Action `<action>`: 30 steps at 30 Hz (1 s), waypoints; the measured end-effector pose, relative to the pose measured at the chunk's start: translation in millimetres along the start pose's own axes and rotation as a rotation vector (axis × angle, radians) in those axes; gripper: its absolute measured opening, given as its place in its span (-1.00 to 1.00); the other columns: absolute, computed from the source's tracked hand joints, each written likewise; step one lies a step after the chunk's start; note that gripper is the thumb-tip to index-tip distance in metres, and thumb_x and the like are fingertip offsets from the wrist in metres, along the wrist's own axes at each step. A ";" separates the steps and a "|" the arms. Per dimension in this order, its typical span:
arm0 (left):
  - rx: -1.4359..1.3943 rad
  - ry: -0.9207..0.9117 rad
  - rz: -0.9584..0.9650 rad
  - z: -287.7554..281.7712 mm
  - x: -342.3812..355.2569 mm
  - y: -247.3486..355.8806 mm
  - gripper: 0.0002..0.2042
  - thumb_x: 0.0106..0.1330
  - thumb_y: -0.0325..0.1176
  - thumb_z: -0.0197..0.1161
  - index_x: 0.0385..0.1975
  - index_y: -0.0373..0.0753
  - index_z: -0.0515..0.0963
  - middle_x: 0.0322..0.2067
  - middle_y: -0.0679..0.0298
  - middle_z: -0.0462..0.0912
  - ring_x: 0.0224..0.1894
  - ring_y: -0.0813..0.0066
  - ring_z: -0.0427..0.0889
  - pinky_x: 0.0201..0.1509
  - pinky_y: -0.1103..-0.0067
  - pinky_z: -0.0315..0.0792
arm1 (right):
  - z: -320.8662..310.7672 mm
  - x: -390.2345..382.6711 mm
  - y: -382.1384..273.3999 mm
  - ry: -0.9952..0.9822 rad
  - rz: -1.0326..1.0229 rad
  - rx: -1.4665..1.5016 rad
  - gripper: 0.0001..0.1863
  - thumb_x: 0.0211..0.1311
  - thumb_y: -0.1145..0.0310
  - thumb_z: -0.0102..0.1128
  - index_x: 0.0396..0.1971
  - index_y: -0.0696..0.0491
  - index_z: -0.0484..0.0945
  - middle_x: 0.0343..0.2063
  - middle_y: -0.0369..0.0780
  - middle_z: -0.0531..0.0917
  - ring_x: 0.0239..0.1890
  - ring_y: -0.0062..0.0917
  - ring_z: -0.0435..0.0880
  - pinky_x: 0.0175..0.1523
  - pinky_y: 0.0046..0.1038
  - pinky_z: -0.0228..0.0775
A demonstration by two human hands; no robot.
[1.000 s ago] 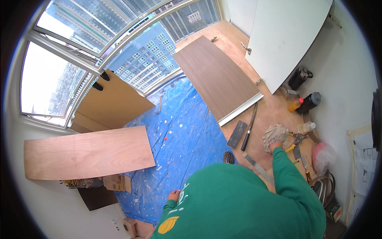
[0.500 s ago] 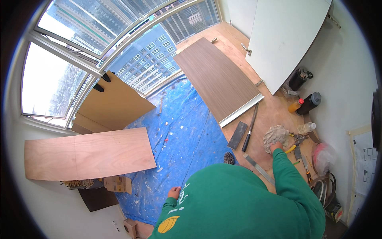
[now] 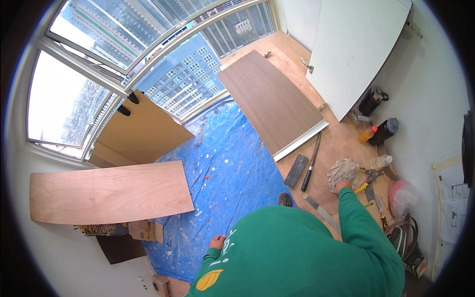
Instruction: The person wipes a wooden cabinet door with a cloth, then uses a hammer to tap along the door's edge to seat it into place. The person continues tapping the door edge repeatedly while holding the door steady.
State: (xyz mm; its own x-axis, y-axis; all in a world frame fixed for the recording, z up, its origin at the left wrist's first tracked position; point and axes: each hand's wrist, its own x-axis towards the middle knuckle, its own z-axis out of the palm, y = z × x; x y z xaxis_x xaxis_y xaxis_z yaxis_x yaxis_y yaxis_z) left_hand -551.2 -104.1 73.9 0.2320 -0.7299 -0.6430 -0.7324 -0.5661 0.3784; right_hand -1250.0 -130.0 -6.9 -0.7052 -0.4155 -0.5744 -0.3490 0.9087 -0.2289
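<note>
My right hand [image 3: 342, 185] is at the near edge of a crumpled beige rag [image 3: 343, 172] on the wooden worktop [image 3: 326, 148]; its fingers close on the cloth and are partly hidden. Hanging low by my side above the blue sheet, my left hand [image 3: 217, 241] has its fingers curled in, with nothing visible in them. Left of the rag lie a dark rectangular block [image 3: 296, 171] and a file with a black handle [image 3: 307, 177]. A flat metal strip [image 3: 320, 212] lies closer to me. Pliers with yellow handles [image 3: 365, 186] rest just right of the rag.
A wood-grain panel with a white edge [image 3: 269, 101] lies farther along the worktop, beside a white hinged door [image 3: 354, 54]. Bottles [image 3: 384, 131] stand by the right wall. Blue sheeting [image 3: 222, 158] covers the floor; a plywood board [image 3: 111, 193] is at left.
The view has shifted very slightly. Both hands stay in nearly the same places, the right one still at the rag.
</note>
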 end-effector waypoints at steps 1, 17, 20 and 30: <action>0.025 0.016 -0.019 0.6 1.4 -0.2 -0.55 0.30 0.01 0.32 -0.07 -0.28 0.70 -0.14 0.02 0.77 -0.07 0.19 0.74 0.08 0.37 0.54 | 0.0 0.1 0.0 0.003 -0.002 0.006 -0.48 0.34 0.14 0.19 0.10 0.25 0.52 0.10 0.17 0.60 0.19 0.04 0.57 0.28 -0.12 0.43; -0.069 0.012 -0.003 17.6 25.6 -29.8 -0.53 0.30 0.05 0.31 -0.07 -0.27 0.71 -0.15 0.03 0.78 -0.07 0.16 0.74 0.09 0.34 0.54 | 18.6 26.5 19.6 -0.009 0.000 0.074 -0.51 0.32 0.16 0.21 0.07 0.24 0.56 0.08 0.16 0.62 0.18 0.05 0.58 0.27 -0.11 0.43; -0.088 0.009 -0.010 18.2 26.0 -30.1 -0.51 0.28 0.06 0.32 -0.06 -0.27 0.71 -0.14 0.02 0.77 -0.05 0.12 0.74 0.10 0.33 0.54 | 28.2 40.4 31.0 -0.050 0.035 0.194 -0.57 0.30 0.18 0.23 -0.03 0.24 0.60 0.00 0.16 0.65 0.09 0.04 0.62 0.19 -0.11 0.48; -0.030 0.020 -0.077 20.0 9.9 -27.1 -0.52 0.28 0.06 0.32 -0.06 -0.26 0.70 -0.14 0.02 0.77 -0.07 0.16 0.74 0.08 0.34 0.54 | -49.1 -20.8 -33.1 0.059 -0.171 1.002 -0.78 0.32 0.35 0.23 -0.52 0.02 0.44 -0.68 -0.31 0.44 -0.76 -0.59 0.45 -0.75 -0.47 0.19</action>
State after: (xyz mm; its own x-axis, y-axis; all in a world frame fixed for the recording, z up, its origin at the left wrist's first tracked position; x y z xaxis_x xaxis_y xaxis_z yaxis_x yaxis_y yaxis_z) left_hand -541.9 -88.4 44.0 0.2993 -0.6913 -0.6577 -0.6926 -0.6315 0.3485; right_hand -1254.1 -153.4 51.2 -0.7329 -0.5199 -0.4388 0.2106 0.4400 -0.8730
